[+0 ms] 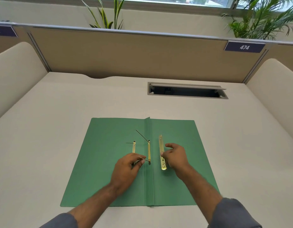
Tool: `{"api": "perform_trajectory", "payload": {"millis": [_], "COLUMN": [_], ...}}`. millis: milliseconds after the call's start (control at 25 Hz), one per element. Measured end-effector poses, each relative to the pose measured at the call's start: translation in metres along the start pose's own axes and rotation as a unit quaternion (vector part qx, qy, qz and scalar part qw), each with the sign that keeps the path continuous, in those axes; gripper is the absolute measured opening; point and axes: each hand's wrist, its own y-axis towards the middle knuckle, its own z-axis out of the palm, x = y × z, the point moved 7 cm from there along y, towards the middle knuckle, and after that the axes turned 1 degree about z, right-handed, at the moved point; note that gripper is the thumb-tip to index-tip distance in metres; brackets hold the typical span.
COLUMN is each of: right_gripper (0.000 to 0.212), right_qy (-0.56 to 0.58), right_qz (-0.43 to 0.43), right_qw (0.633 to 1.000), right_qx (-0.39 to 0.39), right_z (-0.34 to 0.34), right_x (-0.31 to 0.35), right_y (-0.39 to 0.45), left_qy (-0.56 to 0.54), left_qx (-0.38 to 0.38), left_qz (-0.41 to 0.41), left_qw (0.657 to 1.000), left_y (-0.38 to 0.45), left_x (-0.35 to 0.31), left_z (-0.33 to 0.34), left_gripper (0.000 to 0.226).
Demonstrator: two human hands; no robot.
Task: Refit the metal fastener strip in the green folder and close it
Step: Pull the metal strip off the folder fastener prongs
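A green folder (109,162) lies open flat on the desk. Along its spine fold sits a brass fastener base (149,152), with one thin prong raised toward the far left and another near its lower end. A second narrow brass piece (133,148) lies on the left flap. A wider brass compressor bar (162,153) with holes rests on the right flap. My left hand (126,171) pinches the lower prong between thumb and forefinger. My right hand (174,156) touches the compressor bar at its middle with its fingertips, the forefinger lifted.
The folder lies on a beige desk (60,129). A cable hatch (187,91) is sunk into the desk behind the folder. Partition walls (126,53) enclose the desk at the back and both sides, with plants beyond.
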Motion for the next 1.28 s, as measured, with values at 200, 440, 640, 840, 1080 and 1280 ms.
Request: {"api": "perform_trajectory", "payload": {"millis": [200,440,640,840,1080,1280], "right_gripper": [0.022,0.012,0.018,0.015,0.013,0.014], "right_qy": [0.193,0.261,0.252,0.218,0.168,0.142], "right_qz": [0.024,0.016,0.003,-0.012,-0.028,-0.034], "right_qw": [0.976,0.952,0.956,0.964,0.975,0.98], "right_qx": [0.1,0.158,0.147,0.154,0.145,0.133], "right_z": [0.004,0.017,0.018,0.022,0.021,0.022], "right_x": [0.013,0.033,0.039,0.042,0.041,0.035], "right_y": [-0.011,-0.023,-0.024,-0.024,-0.022,-0.019], "left_qy": [-0.073,-0.047,-0.002,0.017,0.001,-0.124], "left_qx": [-0.003,0.035,0.053,0.053,0.069,0.09], "left_qz": [-0.049,-0.026,0.003,0.018,0.021,-0.056], "left_qw": [0.996,0.998,0.999,0.998,0.997,0.987], "left_y": [0.005,0.012,0.013,0.017,0.017,0.021], "left_x": [-0.002,-0.012,-0.018,-0.025,-0.023,-0.014], "left_z": [0.007,0.019,0.02,0.02,0.022,0.023], "left_gripper": [0.019,0.02,0.024,0.021,0.024,0.039]}}
